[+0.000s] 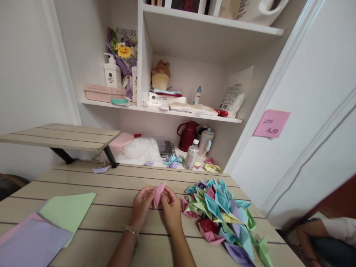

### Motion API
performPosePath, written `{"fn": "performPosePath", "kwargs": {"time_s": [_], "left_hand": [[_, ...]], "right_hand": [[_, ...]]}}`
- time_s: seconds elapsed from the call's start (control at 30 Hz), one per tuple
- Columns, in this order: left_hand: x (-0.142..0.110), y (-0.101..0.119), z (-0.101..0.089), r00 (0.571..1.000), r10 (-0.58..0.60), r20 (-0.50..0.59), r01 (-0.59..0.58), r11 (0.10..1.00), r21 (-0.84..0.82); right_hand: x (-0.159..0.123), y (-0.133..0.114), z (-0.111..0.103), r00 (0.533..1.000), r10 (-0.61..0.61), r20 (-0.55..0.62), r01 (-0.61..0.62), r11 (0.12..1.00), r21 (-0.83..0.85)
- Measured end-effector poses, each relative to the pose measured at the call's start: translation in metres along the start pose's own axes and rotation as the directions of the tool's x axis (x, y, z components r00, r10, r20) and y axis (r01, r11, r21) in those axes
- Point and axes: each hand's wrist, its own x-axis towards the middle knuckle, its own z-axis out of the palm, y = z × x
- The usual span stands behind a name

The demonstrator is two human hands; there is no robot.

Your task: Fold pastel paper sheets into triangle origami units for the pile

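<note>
A folded pink paper piece (158, 193) is pinched between both my hands above the wooden table (116, 185). My left hand (142, 208), with a bracelet on its wrist, grips the paper's left side with closed fingers. My right hand (171, 210) pinches its right side. Just to the right lies a pile of several folded paper shapes (222, 215) in blue, green, pink, purple and yellow.
Flat paper sheets, green (68, 211) and purple (30, 244), lie at the table's left. A raised wooden shelf board (61, 136) juts over the far left. Behind stand a plastic bottle (191, 154), a red jug (187, 135) and shelves. Another person's arm (328, 231) shows at lower right.
</note>
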Motion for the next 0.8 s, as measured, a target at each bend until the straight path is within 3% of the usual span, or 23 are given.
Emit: {"fn": "performPosePath", "kwargs": {"time_s": [0.2, 0.37, 0.53, 0.67, 0.8], "left_hand": [[-0.002, 0.002, 0.002, 0.999, 0.032, -0.011, -0.032, 0.999, 0.041], [-0.004, 0.002, 0.005, 0.996, 0.042, 0.075, -0.048, 0.995, 0.092], [-0.005, -0.004, 0.005, 0.984, 0.113, 0.136, -0.140, 0.970, 0.201], [-0.007, -0.005, 0.006, 0.962, 0.121, 0.244, -0.180, 0.954, 0.240], [-0.011, 0.000, 0.007, 0.925, 0.235, 0.299, -0.345, 0.849, 0.400]], "right_hand": [[0.001, 0.011, -0.001, 0.996, 0.076, -0.051, -0.073, 0.996, 0.052], [0.000, 0.004, -0.003, 0.997, -0.039, -0.062, 0.028, 0.986, -0.163], [-0.004, -0.004, -0.004, 0.980, -0.190, -0.055, 0.148, 0.890, -0.431], [-0.005, -0.002, -0.004, 0.976, -0.218, -0.023, 0.180, 0.857, -0.482], [-0.005, 0.003, -0.004, 0.972, -0.234, -0.002, 0.203, 0.846, -0.493]]}}
